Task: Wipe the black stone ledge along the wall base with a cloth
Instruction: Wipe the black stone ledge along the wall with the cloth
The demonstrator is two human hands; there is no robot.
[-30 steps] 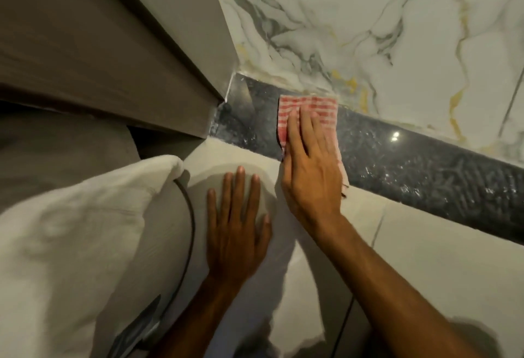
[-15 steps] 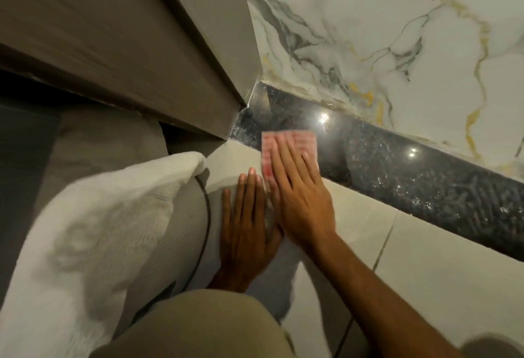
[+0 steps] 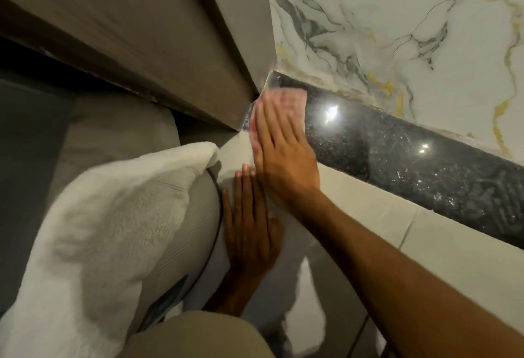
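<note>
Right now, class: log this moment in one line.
right hand: flat on cloth | cloth: ledge end by cabinet | left hand: flat on floor

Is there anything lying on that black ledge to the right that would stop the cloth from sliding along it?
Nothing visible does. The right hand presses the cloth flat at the ledge's left end by the wooden panel; the black stone ledge running right looks bare, showing only light reflections.

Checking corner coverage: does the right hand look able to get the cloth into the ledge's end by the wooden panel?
Probably yes: the right hand already presses the cloth flat on the black ledge at the panel, nothing between.
</note>
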